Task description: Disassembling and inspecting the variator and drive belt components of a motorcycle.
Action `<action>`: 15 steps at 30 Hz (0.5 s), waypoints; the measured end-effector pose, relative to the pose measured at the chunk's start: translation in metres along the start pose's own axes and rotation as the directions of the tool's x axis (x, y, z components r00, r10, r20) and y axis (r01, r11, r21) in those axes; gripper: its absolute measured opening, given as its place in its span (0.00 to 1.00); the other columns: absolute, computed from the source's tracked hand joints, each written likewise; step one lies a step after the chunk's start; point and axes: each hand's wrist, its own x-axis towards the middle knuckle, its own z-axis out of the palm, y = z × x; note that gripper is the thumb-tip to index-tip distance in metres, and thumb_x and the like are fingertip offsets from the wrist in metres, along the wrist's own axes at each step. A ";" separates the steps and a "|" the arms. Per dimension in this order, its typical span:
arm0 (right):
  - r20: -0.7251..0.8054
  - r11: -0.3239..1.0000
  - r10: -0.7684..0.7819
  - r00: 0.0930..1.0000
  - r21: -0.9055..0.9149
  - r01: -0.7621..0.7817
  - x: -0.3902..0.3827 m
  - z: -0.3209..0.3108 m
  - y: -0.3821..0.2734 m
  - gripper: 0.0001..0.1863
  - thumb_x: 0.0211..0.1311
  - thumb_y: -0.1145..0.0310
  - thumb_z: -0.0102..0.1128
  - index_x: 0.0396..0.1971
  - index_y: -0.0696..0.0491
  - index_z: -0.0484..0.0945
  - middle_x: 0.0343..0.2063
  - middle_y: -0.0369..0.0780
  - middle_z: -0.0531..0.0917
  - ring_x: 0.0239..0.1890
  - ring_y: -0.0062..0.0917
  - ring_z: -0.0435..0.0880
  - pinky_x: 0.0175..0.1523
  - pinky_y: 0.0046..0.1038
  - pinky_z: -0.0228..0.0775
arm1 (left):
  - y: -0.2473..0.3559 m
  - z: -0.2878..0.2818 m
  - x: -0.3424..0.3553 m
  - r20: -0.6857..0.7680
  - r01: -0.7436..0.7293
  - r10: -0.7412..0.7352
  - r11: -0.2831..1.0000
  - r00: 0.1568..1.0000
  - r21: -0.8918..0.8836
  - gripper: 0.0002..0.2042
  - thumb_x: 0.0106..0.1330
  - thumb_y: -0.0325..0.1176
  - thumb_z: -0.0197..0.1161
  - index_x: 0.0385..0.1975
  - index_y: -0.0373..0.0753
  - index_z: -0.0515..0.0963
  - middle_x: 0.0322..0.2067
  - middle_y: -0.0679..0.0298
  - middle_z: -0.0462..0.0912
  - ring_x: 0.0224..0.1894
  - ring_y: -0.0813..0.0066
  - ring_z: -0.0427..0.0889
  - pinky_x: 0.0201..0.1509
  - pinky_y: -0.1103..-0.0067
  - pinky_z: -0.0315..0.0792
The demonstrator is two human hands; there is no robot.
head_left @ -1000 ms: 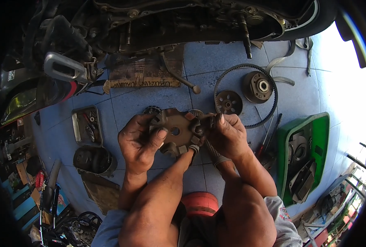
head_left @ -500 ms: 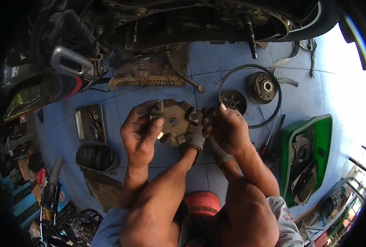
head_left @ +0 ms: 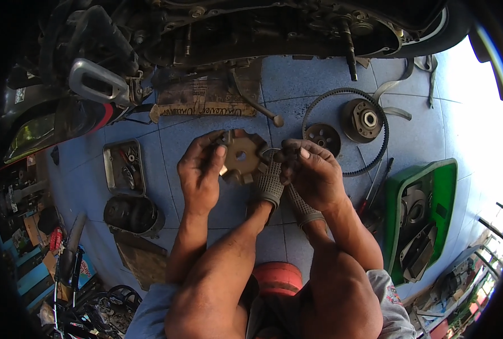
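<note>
A tan, notched round metal plate [head_left: 242,157] with a centre hole is held up over the blue tiled floor. My left hand [head_left: 199,169] grips its left edge, thumb on the face. My right hand [head_left: 311,172] is at its right edge, fingers curled, pinching a grey knitted glove [head_left: 269,183] that hangs down between my hands. Whether the right fingertips also touch the plate is hidden by the glove.
A scooter's open engine case [head_left: 251,28] spans the top. On the floor lie a drive belt [head_left: 382,148] around a clutch pulley [head_left: 364,118], a smaller disc [head_left: 322,137], a green cover [head_left: 446,192], a metal parts tray [head_left: 113,169], a black round part [head_left: 133,213] and cardboard [head_left: 206,99]. Below me is a red stool [head_left: 278,278].
Both hands have carried the plate a little farther from me, and my right fingers have shifted along its right edge with the glove.
</note>
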 end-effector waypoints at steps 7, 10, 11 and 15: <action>0.012 0.994 -0.109 0.994 0.026 0.109 0.002 -0.005 0.006 0.18 0.58 0.72 0.63 0.49 0.54 0.74 0.45 0.49 0.79 0.35 0.25 0.81 0.40 0.25 0.76 | -0.118 -0.017 0.034 -0.026 0.150 -0.151 0.925 0.988 0.348 0.11 0.67 0.33 0.59 0.42 0.32 0.75 0.29 0.57 0.82 0.32 0.76 0.80 0.36 0.80 0.72; 0.036 0.992 -0.089 0.995 0.089 0.085 0.000 -0.005 0.002 0.19 0.56 0.72 0.65 0.48 0.52 0.75 0.46 0.49 0.78 0.37 0.25 0.81 0.40 0.23 0.76 | -0.159 -0.012 0.040 0.002 0.149 -0.167 0.882 0.986 0.448 0.10 0.66 0.33 0.59 0.40 0.33 0.76 0.29 0.56 0.82 0.30 0.70 0.81 0.36 0.76 0.72; 0.035 0.992 -0.096 0.995 0.085 0.093 0.000 -0.006 0.002 0.19 0.56 0.72 0.65 0.48 0.52 0.75 0.46 0.49 0.78 0.37 0.25 0.81 0.40 0.23 0.76 | -0.168 -0.010 0.041 0.015 0.116 -0.137 0.889 0.990 0.443 0.10 0.65 0.33 0.60 0.39 0.33 0.76 0.29 0.55 0.82 0.30 0.66 0.81 0.36 0.74 0.72; 0.105 0.988 -0.116 0.988 0.114 0.104 0.001 -0.016 0.003 0.20 0.56 0.71 0.66 0.49 0.51 0.75 0.46 0.47 0.78 0.38 0.24 0.81 0.41 0.24 0.76 | -0.186 0.005 0.041 0.056 0.216 -0.280 0.839 0.958 0.500 0.10 0.65 0.31 0.58 0.39 0.31 0.75 0.30 0.52 0.82 0.32 0.61 0.82 0.37 0.71 0.72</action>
